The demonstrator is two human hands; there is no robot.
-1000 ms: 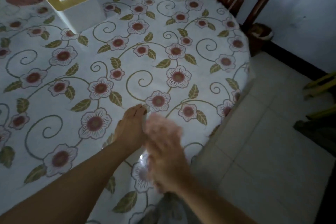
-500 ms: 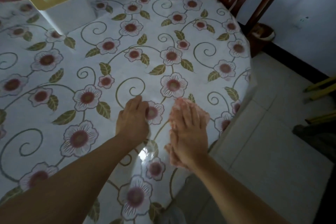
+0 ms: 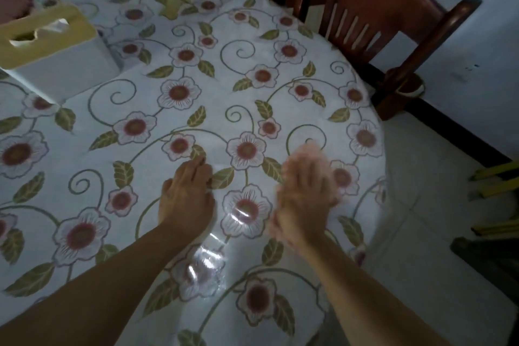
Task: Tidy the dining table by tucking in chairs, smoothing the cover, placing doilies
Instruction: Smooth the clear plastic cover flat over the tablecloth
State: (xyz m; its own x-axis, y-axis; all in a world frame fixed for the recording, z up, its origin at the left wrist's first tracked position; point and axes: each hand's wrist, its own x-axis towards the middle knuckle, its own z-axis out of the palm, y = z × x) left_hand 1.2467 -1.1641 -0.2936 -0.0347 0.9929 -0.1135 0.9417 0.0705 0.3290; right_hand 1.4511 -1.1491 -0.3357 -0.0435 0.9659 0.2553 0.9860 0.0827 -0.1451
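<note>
A white floral table cover (image 3: 196, 98) under clear plastic lies over the round table. My left hand (image 3: 186, 194) rests palm down on the cover, fingers lightly bent. To its right my right hand (image 3: 304, 191) lies flat on the cover near the table's right edge, blurred by motion. A shiny wrinkle in the plastic (image 3: 205, 258) shows near my left forearm. A dark wooden chair (image 3: 373, 17) stands at the far right side of the table. A pink doily (image 3: 14, 5) lies at the far left edge.
A white tissue box with a yellow lid (image 3: 53, 48) stands on the table at the left. A small brown pot (image 3: 407, 90) sits on the tiled floor by the chair. Yellow-edged objects (image 3: 494, 180) lie at the right.
Both hands have slid forward across the cover, away from me. The right hand moved from beside the left hand out toward the right edge.
</note>
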